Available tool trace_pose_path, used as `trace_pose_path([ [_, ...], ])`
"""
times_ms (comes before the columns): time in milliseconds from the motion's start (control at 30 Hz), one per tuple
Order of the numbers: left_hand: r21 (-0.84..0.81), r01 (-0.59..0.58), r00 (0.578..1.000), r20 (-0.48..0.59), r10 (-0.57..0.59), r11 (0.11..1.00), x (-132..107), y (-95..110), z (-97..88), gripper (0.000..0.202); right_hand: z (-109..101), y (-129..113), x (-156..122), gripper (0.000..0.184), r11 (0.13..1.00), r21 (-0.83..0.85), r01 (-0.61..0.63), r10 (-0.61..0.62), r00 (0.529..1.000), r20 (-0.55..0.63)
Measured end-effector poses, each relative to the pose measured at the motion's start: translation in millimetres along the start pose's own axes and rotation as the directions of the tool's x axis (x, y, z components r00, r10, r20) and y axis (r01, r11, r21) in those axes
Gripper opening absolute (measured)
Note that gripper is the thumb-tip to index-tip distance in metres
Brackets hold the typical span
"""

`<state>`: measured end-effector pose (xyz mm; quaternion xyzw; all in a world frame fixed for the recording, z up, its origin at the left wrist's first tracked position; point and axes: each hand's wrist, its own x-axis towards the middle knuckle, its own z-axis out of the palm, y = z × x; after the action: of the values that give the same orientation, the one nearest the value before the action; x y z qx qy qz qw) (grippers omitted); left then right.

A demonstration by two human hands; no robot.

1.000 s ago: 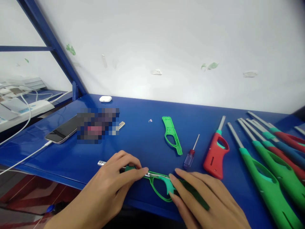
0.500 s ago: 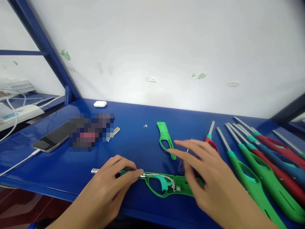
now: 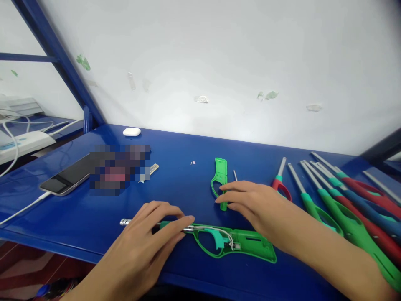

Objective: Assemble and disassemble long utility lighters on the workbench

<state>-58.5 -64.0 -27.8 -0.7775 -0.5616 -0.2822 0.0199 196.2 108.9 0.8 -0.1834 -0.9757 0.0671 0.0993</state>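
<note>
My left hand point(image 3: 156, 238) is closed around the nozzle end of an opened green gas lighter point(image 3: 253, 246), pressing it to the table. Its metal tip point(image 3: 125, 222) sticks out left of that hand. White wires, a turquoise trigger point(image 3: 217, 238) and a small metal part show inside the handle. Behind it lies the loose green lighter half shell point(image 3: 221, 167), inner side up. My right hand point(image 3: 250, 202) has its fingers and thumb on either side of the shell's near end. A thin metal shaft point(image 3: 235, 175) pokes out beyond that hand, its other end hidden.
Several assembled lighters point(image 3: 341, 213) in green, red and blue lie at the right. At the left are a phone point(image 3: 65, 175) on a cable, a blurred item and a white earbud case point(image 3: 131, 132). Tiny pieces point(image 3: 193, 162) lie mid-table, before the white wall.
My right hand has moved left onto the half shell, which has turned slightly. The lighter's handle end is now uncovered. My left hand stays on the nozzle.
</note>
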Motion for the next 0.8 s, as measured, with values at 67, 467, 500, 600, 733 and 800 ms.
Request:
trace_pose_path([
  [67, 0.004, -0.008, 1.000, -0.006, 0.008, 1.000, 2, 1, -0.6, 0.033, -2, 0, 5, 0.048, 1.000, 0.016, 0.005, -0.005, 1.000, -0.008],
  [467, 0.004, 0.021, 0.999, -0.041, -0.021, 1.000, 1, 4, -2.8, 0.031, -5, -14, 4, 0.079, 0.987, -0.153, -0.056, 0.023, 0.978, -0.207],
  [500, 0.002, 0.028, 0.999, -0.040, -0.028, 1.000, 0, 4, -2.4, 0.031, -5, -13, 4, 0.076, 0.985, -0.161, -0.069, 0.036, 0.979, -0.200],
  [600, -0.007, 0.044, 0.998, -0.049, -0.044, 0.999, -1, 6, -3.3, 0.031, -14, -7, 4, 0.044, 0.975, -0.179, -0.131, 0.087, 0.968, -0.237],
  [733, 0.004, 0.064, 0.984, -0.169, -0.063, 0.998, 7, -1, -16.2, 0.029, -33, 0, 12, 0.035, 0.962, -0.232, -0.143, 0.079, 0.961, -0.266],
  [800, 0.073, 0.077, 0.962, -0.267, -0.055, 0.994, 15, -14, -26.5, 0.025, -40, 0, 24, 0.033, 0.964, -0.238, -0.122, 0.071, 0.974, -0.213],
])
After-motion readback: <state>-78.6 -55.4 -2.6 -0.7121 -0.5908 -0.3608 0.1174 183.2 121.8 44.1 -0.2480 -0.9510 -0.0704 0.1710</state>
